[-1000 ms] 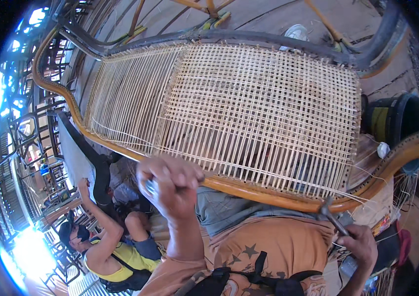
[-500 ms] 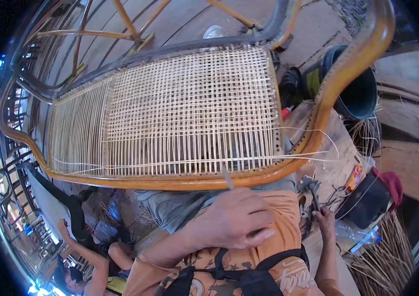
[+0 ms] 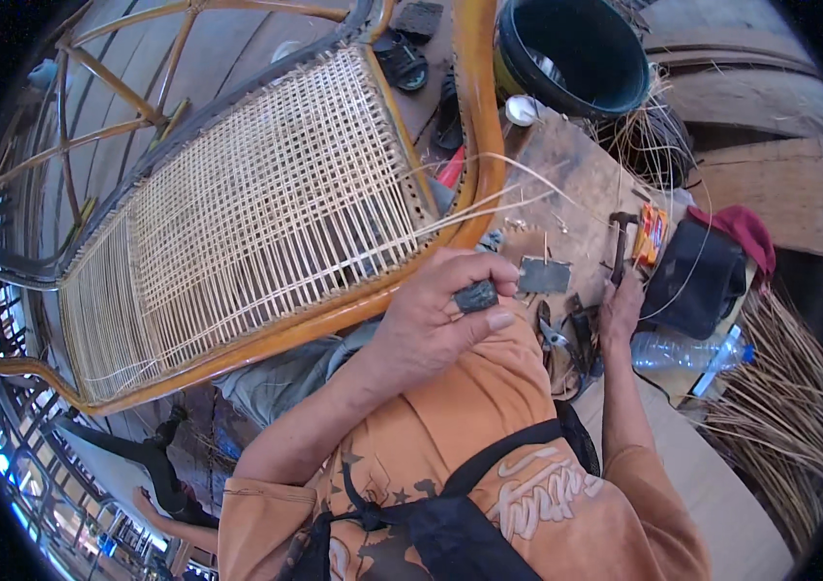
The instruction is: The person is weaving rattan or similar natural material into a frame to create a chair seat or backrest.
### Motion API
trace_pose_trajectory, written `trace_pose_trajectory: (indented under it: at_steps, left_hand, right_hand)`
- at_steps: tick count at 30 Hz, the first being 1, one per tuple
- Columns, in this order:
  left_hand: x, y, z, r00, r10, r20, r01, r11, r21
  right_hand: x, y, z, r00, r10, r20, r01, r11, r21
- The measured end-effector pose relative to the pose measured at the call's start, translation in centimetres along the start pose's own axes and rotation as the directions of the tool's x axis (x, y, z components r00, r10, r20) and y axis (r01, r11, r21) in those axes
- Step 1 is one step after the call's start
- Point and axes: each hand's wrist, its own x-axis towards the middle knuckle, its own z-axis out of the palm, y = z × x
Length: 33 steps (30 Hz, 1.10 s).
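Note:
In front of me, tilted, lies a cane chair panel (image 3: 266, 184) woven in a square mesh inside a varnished rattan frame (image 3: 247, 339). My left hand (image 3: 431, 310) is closed around a dark-handled tool (image 3: 476, 296) beside the frame's near right corner; the tool's other end is hidden by the hand. Loose cane strands (image 3: 503, 198) stick out past that corner. On the right, my right hand (image 3: 620, 308) closes on the handle of a hammer (image 3: 621, 232), whose head rests over the wooden board (image 3: 576, 179).
Pliers (image 3: 552, 334) and a dark flat block (image 3: 544, 275) lie near my right hand. A dark bucket (image 3: 576, 58) stands behind the board. To the right are a black bag (image 3: 697, 271), a plastic bottle (image 3: 683, 351) and a cane bundle (image 3: 770, 387). Another person's arm (image 3: 174, 523) shows lower left.
The view has turned toward the right, so the chair sits further left and tilted. My left hand has moved up to the frame's corner; the tool's metal tip no longer shows. The right hand still holds the hammer.

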Motion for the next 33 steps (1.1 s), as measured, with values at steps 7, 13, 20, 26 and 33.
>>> trace_pose_trajectory:
  at_steps: [7,13,20,26,33]
  left_hand:
    - [2.2,-2.4,2.9,0.876,0.194,0.441,-0.314,0.924,0.217]
    - [2.8,-8.9,4.6,0.737,0.056,0.673,-0.459,0.773,0.438]
    - [2.7,-11.3,6.4,0.747,-0.023,0.664,-0.461,0.702,0.543]
    - [2.0,-8.1,2.9,0.774,-0.116,0.622,-0.126,0.935,0.331]
    - [0.0,-2.4,-8.9,0.974,-0.226,-0.028,0.202,0.802,0.561]
  right_hand:
    - [-8.4,-1.5,0.0,0.889,-0.238,0.392,0.276,0.96,-0.044]
    - [-10.9,-1.8,-0.4,0.842,-0.045,0.538,-0.048,0.986,0.158]
    - [-6.9,2.2,-7.3,0.885,-0.012,0.466,-0.243,0.841,0.483]
    - [-5.6,-9.6,-13.6,0.754,-0.307,0.581,-0.408,0.474,0.78]
    - [-4.6,-16.1,-10.6,0.476,-0.488,0.731,-0.373,0.641,0.671]
